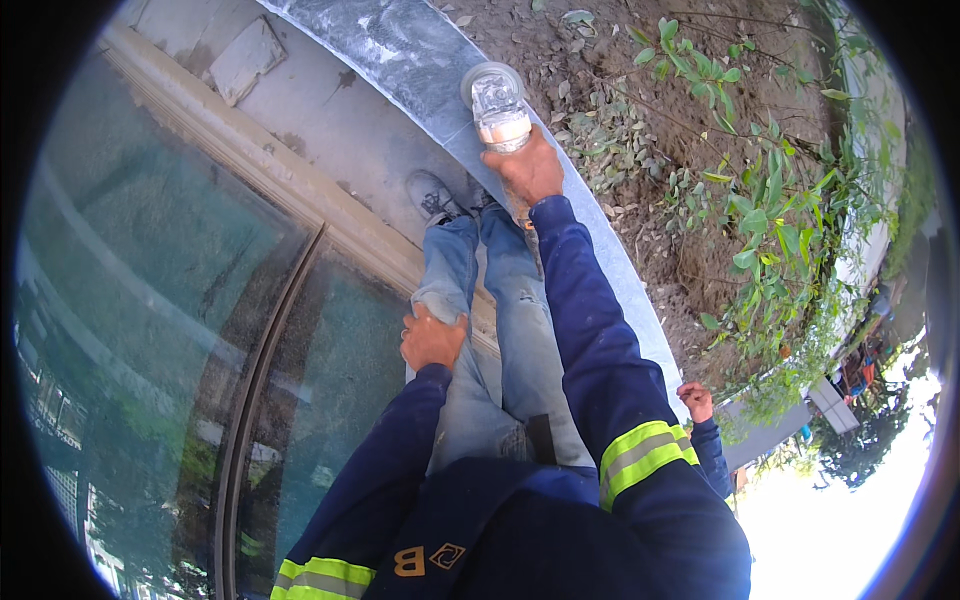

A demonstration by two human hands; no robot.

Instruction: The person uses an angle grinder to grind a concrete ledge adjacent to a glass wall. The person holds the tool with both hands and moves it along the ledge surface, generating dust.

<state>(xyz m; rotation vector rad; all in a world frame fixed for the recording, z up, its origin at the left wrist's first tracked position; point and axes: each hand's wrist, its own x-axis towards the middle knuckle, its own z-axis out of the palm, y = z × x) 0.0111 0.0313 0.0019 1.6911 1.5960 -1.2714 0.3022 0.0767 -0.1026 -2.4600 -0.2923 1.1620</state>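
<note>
My right hand (525, 170) is closed round a dust-coated power grinder (500, 105) with a round disc guard, held on the long pale stone ledge (390, 45), which is streaked with white dust. My left hand (433, 338) grips the left leg of my jeans (450, 260) at about the knee, its fingers bent round it. My shoes (432, 195) stand beside the ledge, partly hidden by my right hand and the ledge.
A large glass panel (140, 300) with a beige frame (270, 215) runs along the left, and a pale slab (247, 62) lies at upper left. Soil (620, 130) and leafy plants (760, 230) border the ledge on the right. A co-worker's hand (697, 400) shows at lower right.
</note>
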